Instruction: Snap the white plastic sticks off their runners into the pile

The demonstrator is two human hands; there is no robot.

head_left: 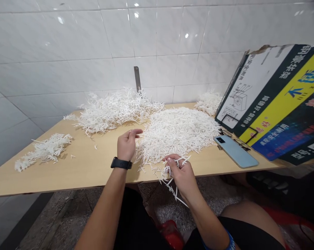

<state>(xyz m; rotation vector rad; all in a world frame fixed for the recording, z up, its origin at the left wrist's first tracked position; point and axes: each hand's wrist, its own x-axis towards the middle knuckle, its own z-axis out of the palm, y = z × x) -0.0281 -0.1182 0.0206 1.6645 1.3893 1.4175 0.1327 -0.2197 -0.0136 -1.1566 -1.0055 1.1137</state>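
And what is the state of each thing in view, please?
Right hand, closed on white strands
Left hand, fingers bent, grip unclear
Middle white pile, loose, heaped
Rear heap, tangled
Small left heap, spread low
Phone, lying camera side up
Printed carton, tilted
Metal strip, nearly upright
Watch, worn on left wrist

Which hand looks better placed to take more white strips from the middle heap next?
Probably the left hand: it is close beside the heap, with no clump plainly visible in its grasp, while the right hand grips a tangle of white strips.
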